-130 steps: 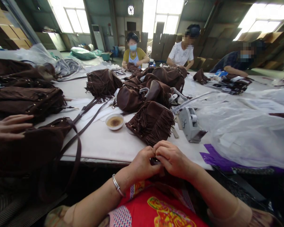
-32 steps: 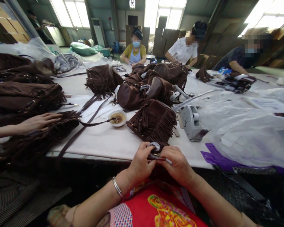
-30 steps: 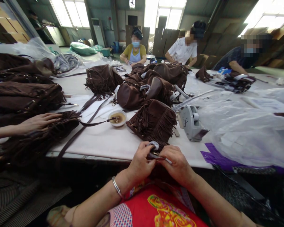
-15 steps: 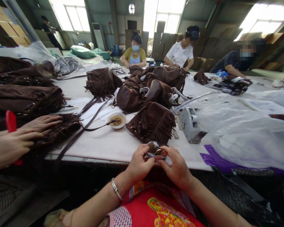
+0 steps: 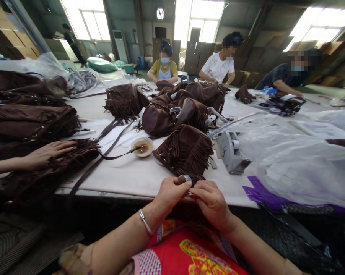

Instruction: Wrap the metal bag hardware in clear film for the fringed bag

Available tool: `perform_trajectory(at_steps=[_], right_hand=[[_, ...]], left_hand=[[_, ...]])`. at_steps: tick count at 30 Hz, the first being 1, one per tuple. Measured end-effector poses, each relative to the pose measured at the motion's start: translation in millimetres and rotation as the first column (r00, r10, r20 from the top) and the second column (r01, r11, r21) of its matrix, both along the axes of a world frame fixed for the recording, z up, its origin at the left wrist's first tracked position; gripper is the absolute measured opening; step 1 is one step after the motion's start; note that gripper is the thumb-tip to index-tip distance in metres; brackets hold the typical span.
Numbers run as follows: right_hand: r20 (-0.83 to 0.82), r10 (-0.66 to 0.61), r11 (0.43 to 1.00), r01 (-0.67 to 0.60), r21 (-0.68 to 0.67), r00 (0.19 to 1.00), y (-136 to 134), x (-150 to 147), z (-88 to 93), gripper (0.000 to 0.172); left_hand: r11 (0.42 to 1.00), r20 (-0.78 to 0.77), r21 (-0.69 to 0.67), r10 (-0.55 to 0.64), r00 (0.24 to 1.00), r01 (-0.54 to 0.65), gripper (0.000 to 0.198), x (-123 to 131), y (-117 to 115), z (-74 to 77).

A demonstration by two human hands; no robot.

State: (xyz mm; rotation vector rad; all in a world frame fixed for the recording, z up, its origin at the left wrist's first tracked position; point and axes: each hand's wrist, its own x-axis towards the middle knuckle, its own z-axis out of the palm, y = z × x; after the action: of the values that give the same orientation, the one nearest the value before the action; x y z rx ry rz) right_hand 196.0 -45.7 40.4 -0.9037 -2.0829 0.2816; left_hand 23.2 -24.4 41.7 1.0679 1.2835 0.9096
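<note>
Just off the table's front edge, my left hand [image 5: 172, 193] pinches a small brown piece partly covered in whitish film [image 5: 185, 178]. My right hand [image 5: 211, 198] meets it from the other side, fingers closed at the near end of the same piece. Most of the piece is hidden behind my fingers, and no metal shows on it now. A dark brown fringed bag [image 5: 186, 149] lies right beyond my hands. To its left sits a small white dish [image 5: 145, 153] with tan contents, and the end of a thin brown strap rests over it.
More brown bags [image 5: 163, 116] are heaped mid-table. A grey tape dispenser [image 5: 232, 152] stands to the right, beside clear plastic sheeting [image 5: 304, 152] and purple tape [image 5: 261, 193]. At left, a co-worker's hand [image 5: 49, 154] lies on a fringed bag. Several people work across the table.
My fingers have closed in around the small piece, hiding the gold metal seen before. The neighbour's second hand and the red-handled tool have gone out of view at left.
</note>
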Motion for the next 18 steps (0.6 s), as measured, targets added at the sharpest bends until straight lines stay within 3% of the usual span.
perform_trajectory(at_steps=[4,8,11,18], right_hand=[[-0.004,-0.012,1.0,0.012,0.014,1.0,0.2,0.3,-3.0,0.024],[0.076,0.033,0.999,-0.035,0.026,0.997,0.9,2.9,-2.8,0.025],[0.164,0.054,0.998,-0.057,0.017,0.985,1.3,4.5,-0.8,0.027],[0.247,0.05,0.999,-0.045,-0.028,0.968,3.7,-1.3,-1.6,0.031]], left_hand=[[0.993,-0.183,0.122,0.023,0.983,-0.001,0.025,-0.4,4.7,4.8],[0.991,0.06,-0.033,0.132,0.99,-0.13,0.023,2.2,7.2,3.3],[0.968,0.245,-0.149,0.234,0.941,-0.202,0.026,3.0,11.3,1.4],[0.957,0.315,-0.186,0.272,0.91,-0.222,0.035,3.6,16.0,6.0]])
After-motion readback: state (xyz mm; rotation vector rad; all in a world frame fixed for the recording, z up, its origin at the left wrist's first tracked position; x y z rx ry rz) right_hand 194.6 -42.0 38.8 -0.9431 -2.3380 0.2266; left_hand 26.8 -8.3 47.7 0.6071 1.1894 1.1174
